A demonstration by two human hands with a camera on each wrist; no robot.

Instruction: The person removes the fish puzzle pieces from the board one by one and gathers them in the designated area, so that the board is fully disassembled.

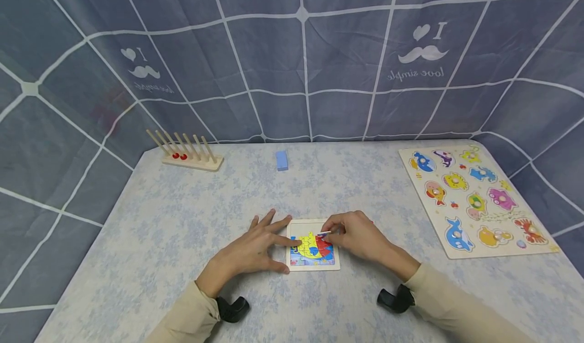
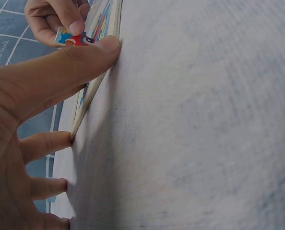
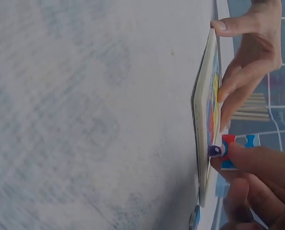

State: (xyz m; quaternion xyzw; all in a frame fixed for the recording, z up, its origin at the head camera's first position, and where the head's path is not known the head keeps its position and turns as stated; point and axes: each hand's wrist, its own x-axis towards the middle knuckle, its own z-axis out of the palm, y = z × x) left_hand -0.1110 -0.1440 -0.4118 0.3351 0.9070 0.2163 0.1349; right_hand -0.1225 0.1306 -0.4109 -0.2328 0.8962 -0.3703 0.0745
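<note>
A small framed jigsaw puzzle (image 1: 314, 268) lies on the table, its lower part filled with yellow, red and blue pieces and its upper part bare. My left hand (image 1: 256, 244) rests spread at the frame's left side, one finger on the pieces and the thumb at the lower left corner. My right hand (image 1: 360, 235) pinches a puzzle piece (image 1: 324, 233) just above the right part of the puzzle. In the right wrist view that piece (image 3: 227, 152) is red and blue, tilted up between thumb and finger.
A wooden peg stand (image 1: 196, 163) with two red beads stands at the back left. A blue block (image 1: 282, 160) lies at the back middle. A large board with sea-animal pieces (image 1: 438, 226) lies at the right. Behind the table hangs a checked cloth (image 1: 269, 54).
</note>
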